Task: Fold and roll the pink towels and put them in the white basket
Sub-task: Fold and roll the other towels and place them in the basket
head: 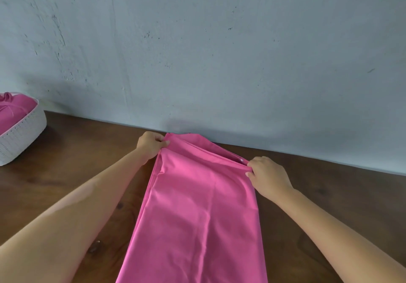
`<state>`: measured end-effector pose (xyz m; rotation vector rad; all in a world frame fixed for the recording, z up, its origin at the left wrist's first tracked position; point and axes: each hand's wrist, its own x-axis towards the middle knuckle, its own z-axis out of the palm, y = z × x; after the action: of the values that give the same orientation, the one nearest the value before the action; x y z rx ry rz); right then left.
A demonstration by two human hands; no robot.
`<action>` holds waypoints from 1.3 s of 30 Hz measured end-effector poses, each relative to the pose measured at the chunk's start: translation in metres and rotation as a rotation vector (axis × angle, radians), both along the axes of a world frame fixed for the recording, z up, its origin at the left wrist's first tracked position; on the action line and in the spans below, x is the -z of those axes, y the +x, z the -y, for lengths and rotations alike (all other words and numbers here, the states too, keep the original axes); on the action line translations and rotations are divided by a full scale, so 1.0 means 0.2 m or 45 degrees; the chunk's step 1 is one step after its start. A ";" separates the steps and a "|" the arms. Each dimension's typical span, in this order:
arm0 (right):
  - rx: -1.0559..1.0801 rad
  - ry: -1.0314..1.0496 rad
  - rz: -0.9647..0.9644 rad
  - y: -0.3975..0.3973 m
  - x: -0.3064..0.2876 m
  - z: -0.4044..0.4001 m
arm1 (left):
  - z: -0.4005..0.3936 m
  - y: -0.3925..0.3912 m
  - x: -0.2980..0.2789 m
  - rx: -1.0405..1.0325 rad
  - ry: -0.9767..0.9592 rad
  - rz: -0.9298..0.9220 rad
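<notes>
Pink towel (197,206): laid lengthwise on the wooden table (66,151) as a long, narrow strip, running from the bottom edge of the view up to the foot of the grey wall (219,52). Several layers are seen stacked along its left edge, so it is already folded lengthwise.

Far end of the towel: turned over into a small fold or first roll, lying slantwise just in front of the wall. A small pale spot is seen on the fold near the right hand; what it is cannot be told.

Left hand (151,145): placed at the far left corner of the towel, fingers curled, the fabric edge pinched between thumb and fingertips.

Right hand (267,176): placed at the far right corner of the fold, fingers curled down over the fabric, the edge gripped between fingertips and thumb.

Towel relative to the hands: the far fold is stretched between the two hands, which are set at its opposite ends; the rest of the strip is spread between the forearms, toward the person.

White basket (24,135): stood at the left edge of the view on the same table, well apart from the hands and the towel being worked.

Basket contents: pink fabric (13,111) is seen inside, reaching the rim; its count cannot be told.
</notes>
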<state>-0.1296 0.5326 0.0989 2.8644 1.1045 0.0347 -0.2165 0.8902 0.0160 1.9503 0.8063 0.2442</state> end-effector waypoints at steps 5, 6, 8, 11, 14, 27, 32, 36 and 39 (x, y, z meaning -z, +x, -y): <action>-0.031 0.005 -0.030 -0.06 0.03 0.04 | -0.09 0.12 0.01 0.146 -0.052 -0.106; -0.041 -0.001 -0.028 -0.07 0.03 0.04 | -0.10 0.14 0.01 0.177 -0.089 -0.095; -0.059 -0.012 -0.020 -0.09 0.04 0.05 | -0.11 0.16 -0.01 0.250 -0.184 -0.079; -0.064 -0.016 -0.024 -0.11 0.06 0.07 | -0.12 0.16 -0.07 0.346 -0.340 -0.111; -0.061 -0.008 -0.013 -0.15 0.08 0.09 | -0.09 0.14 -0.11 0.410 -0.408 -0.134; -0.024 -0.061 -0.215 -0.22 0.18 0.16 | 0.00 -0.10 -0.18 0.628 -0.469 -0.067; -0.014 -0.062 -0.185 -0.23 0.14 0.19 | 0.02 -0.14 -0.26 0.643 -0.413 0.178; 0.043 -0.015 -0.108 -0.24 0.08 0.22 | 0.07 -0.17 -0.33 0.582 -0.372 0.322; 0.114 0.045 -0.061 -0.26 0.04 0.26 | 0.14 -0.20 -0.41 0.555 -0.342 0.384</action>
<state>-0.1825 0.4816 0.0904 2.9575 0.9914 -0.0196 -0.2565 0.8626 0.0973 1.7287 0.1950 0.1520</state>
